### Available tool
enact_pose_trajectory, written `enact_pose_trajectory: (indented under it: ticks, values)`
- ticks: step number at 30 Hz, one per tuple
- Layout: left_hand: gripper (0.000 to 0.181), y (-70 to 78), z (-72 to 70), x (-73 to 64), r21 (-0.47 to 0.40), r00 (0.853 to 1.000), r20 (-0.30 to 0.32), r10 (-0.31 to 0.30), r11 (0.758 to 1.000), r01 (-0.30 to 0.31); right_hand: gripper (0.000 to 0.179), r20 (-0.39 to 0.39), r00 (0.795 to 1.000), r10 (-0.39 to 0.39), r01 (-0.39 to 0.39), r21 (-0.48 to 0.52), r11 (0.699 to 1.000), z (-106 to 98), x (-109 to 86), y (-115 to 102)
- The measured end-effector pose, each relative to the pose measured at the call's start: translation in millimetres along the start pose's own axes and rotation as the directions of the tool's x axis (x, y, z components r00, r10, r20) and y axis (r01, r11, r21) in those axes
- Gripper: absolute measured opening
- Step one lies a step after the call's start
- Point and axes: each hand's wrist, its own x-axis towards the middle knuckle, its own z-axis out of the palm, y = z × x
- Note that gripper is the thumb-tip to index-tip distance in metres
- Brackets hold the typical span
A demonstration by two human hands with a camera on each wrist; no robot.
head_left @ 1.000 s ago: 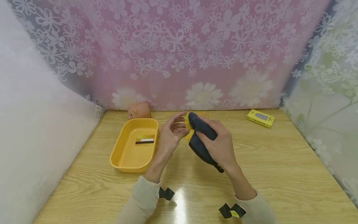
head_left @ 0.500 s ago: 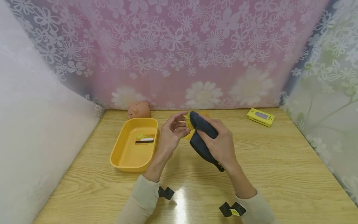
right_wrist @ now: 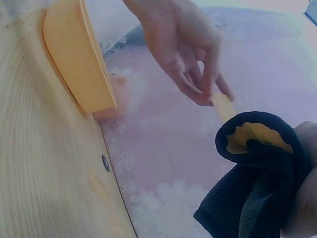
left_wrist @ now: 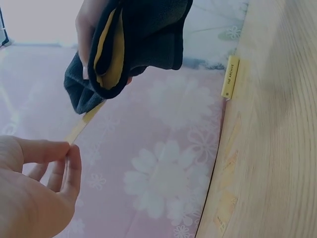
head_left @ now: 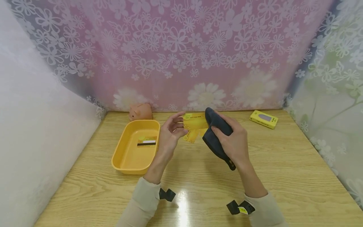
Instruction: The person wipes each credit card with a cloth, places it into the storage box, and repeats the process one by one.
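My left hand [head_left: 170,132] pinches the near end of a yellow card [head_left: 194,120] between thumb and fingertips, above the table. The card's other end goes into a fold of a dark navy cloth [head_left: 216,132], which my right hand [head_left: 233,142] grips. In the right wrist view the cloth [right_wrist: 252,183] is folded over and shows a yellow inner side with a wavy edge. More yellow cards [head_left: 190,136] lie on the table behind the held one, partly hidden by it.
A yellow tray [head_left: 120,154] stands left of my left hand, with a card [head_left: 146,142] lying in it. Behind the tray sits a pink piggy bank [head_left: 141,112]. A yellow box [head_left: 264,119] lies at the back right. A floral curtain [head_left: 181,63] hangs behind the wooden table [head_left: 181,176].
My right hand and the cloth have moved to the right, away from my left hand. Much more of the yellow card now shows between them. My left hand has hardly moved.
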Motion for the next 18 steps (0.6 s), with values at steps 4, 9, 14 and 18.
enact_pose_trajectory:
  ticks: [4,9,14,18]
  values:
    - [0.055,-1.0,-2.3,-0.2,0.011,0.999,-0.018,-0.026,1.000,0.027,0.052,-0.019,1.000,0.015,-0.015,-0.010,1.000,-3.8,2.0,2.2]
    - [0.051,-2.6,-4.6,1.1,0.004,0.999,-0.036,-0.028,1.000,0.028,0.051,-0.027,0.999,0.018,-0.019,-0.005,1.000,-6.6,4.3,2.3]
    - [0.050,-2.2,-5.2,2.1,-0.020,0.997,-0.072,-0.028,0.999,0.027,0.050,-0.021,0.999,0.028,-0.028,0.017,0.999,-8.2,3.9,1.3]
    - [0.045,-1.4,-4.5,2.4,-0.031,0.996,-0.083,-0.043,0.999,0.041,0.050,-0.014,0.999,0.032,-0.032,0.024,0.999,-9.7,3.6,0.3]
